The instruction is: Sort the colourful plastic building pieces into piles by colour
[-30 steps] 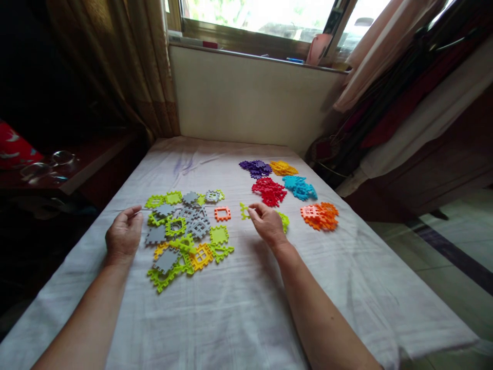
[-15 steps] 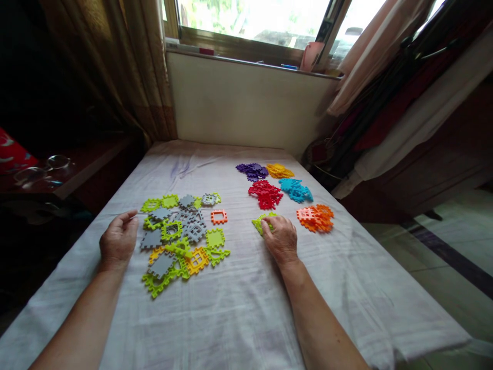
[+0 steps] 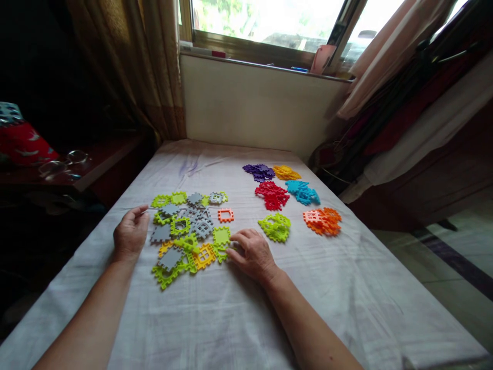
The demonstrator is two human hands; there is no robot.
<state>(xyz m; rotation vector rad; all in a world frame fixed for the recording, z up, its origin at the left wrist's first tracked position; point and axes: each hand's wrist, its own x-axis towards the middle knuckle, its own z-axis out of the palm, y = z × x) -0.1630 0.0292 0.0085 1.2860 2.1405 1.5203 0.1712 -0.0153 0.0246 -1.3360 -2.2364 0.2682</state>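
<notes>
My right hand (image 3: pixel 251 253) is at the right edge of a mixed pile of plastic interlocking tiles, thumb and fingers apart around the end of a lime green triangular tile (image 3: pixel 220 253). A lime green square tile (image 3: pixel 221 236) lies just beyond its fingertips. My left hand (image 3: pixel 131 232) rests on the cloth left of the pile, loosely curled, with nothing visible in it. Grey tiles (image 3: pixel 170 258), a yellow window tile (image 3: pixel 204 256) and several lime green ones overlap between the hands. A coral square frame (image 3: pixel 225 209) lies beside the pile.
Sorted heaps lie to the right: lime green (image 3: pixel 276 227), orange (image 3: pixel 327 222), red (image 3: pixel 271 195), blue (image 3: pixel 303 192), purple (image 3: pixel 259 172) and yellow (image 3: pixel 286 172). Glasses (image 3: pixel 54 168) sit on a dark side table at left. Clothes hang at right.
My right hand has let go of a lime green tile at the lime green heap and moved left to the mixed pile. The left hand stays beside the pile; the view has shifted slightly.
</notes>
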